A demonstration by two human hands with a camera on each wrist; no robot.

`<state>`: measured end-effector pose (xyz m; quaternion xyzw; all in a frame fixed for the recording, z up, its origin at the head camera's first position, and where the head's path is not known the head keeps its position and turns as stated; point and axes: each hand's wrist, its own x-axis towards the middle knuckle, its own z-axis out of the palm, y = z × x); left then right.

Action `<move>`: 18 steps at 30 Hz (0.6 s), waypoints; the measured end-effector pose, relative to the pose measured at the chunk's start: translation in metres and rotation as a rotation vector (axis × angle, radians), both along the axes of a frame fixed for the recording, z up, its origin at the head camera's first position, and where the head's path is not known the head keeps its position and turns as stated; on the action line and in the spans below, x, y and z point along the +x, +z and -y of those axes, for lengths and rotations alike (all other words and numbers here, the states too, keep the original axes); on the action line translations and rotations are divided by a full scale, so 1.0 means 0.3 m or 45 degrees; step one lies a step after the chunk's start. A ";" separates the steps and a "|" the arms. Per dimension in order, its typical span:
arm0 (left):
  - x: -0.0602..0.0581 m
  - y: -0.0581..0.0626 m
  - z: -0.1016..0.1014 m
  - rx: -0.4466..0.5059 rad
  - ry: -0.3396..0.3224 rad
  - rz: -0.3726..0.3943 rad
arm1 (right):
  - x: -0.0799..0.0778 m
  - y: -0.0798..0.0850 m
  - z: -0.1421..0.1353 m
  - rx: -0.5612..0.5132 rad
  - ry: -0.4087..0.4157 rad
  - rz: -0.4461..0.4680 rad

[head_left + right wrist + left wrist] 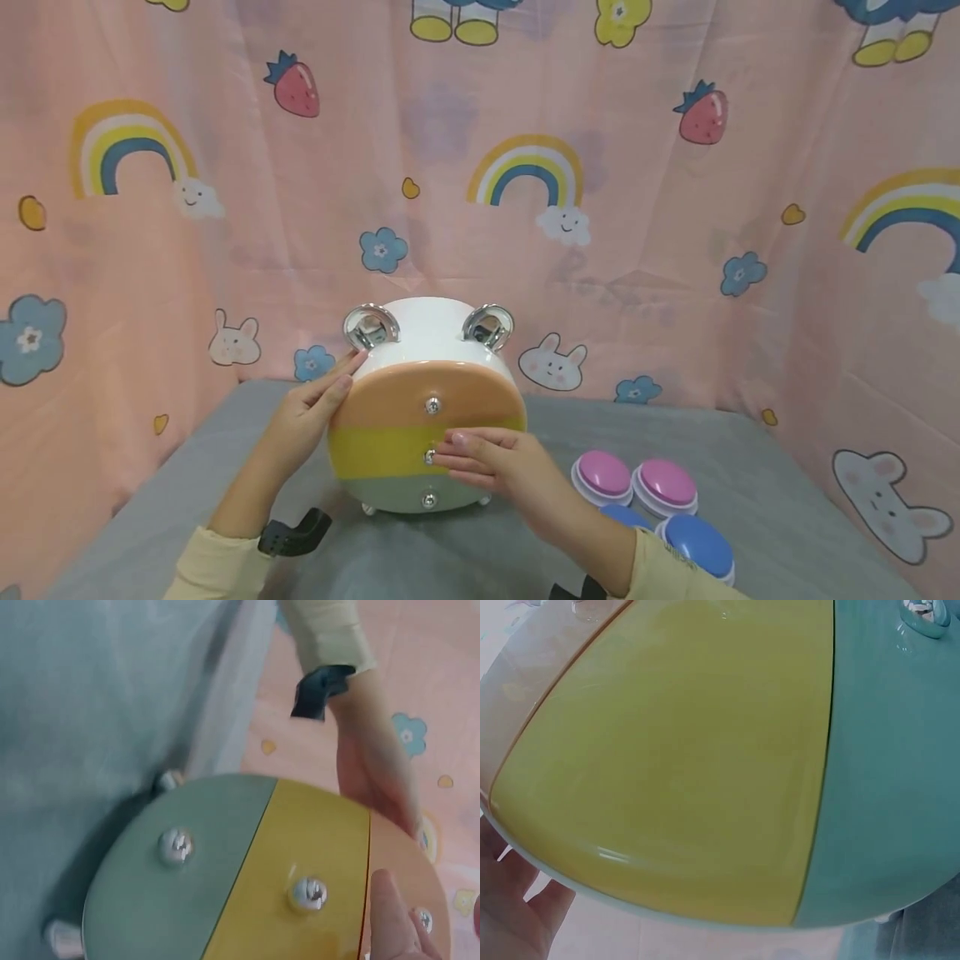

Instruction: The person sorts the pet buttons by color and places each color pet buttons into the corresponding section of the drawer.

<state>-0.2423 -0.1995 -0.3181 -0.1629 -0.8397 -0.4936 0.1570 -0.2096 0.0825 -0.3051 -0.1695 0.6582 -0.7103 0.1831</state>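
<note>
A round-fronted little drawer cabinet point(427, 379), white with two chrome ring ears, stands on the grey cloth. Its front has an orange drawer point(390, 396), a yellow drawer point(682, 757) and a green drawer point(202, 825), all pushed in, each with a silver knob. My left hand point(307, 412) rests against the cabinet's upper left side, fingers extended. Before the yellow drawer hovers my right hand point(502, 467), fingers fairly straight beside the middle knob point(308, 893). In the right wrist view a gap shows between fingertip and knob.
To the right on the grey cloth point(750, 467) sit two pink push buttons point(603, 473) and two blue push buttons point(697, 543) with white bases, close to my right forearm. A pink patterned curtain point(637, 317) hangs behind and at both sides.
</note>
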 end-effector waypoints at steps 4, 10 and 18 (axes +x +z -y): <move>-0.001 -0.004 -0.002 -0.004 0.006 0.004 | -0.011 0.002 0.019 -0.022 0.051 0.060; -0.013 -0.005 -0.009 0.013 0.003 -0.014 | -0.035 0.005 0.049 -0.051 0.063 0.154; -0.012 -0.003 -0.005 0.014 0.021 -0.019 | -0.060 0.029 0.072 -0.161 0.063 0.302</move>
